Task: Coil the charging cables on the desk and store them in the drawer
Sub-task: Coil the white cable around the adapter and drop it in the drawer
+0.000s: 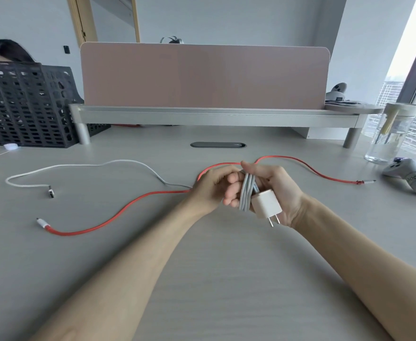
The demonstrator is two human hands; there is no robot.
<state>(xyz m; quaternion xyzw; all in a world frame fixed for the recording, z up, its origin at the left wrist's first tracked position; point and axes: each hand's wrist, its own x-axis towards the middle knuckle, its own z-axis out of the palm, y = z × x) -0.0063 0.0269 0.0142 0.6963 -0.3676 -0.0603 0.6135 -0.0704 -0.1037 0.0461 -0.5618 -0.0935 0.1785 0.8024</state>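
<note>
My right hand (pixel 279 190) grips a white charger plug (pixel 266 204), prongs pointing down, with several loops of white cable (pixel 247 190) wound around its fingers. My left hand (pixel 212 189) holds the same white cable close beside the coil. The loose rest of the white cable (pixel 79 166) trails left across the desk to a USB end (pixel 51 193). A red cable (pixel 118 212) lies uncoiled on the desk, running from a plug at the near left, behind my hands, to a plug at the right (pixel 365 182). No drawer is in view.
A metal monitor riser (pixel 202 116) with a pink divider panel (pixel 202 75) spans the back. A black mesh crate (pixel 27 104) stands at the left. At the right stand a glass jar (pixel 386 136) and a grey game controller (pixel 408 175). A person sits behind the crate.
</note>
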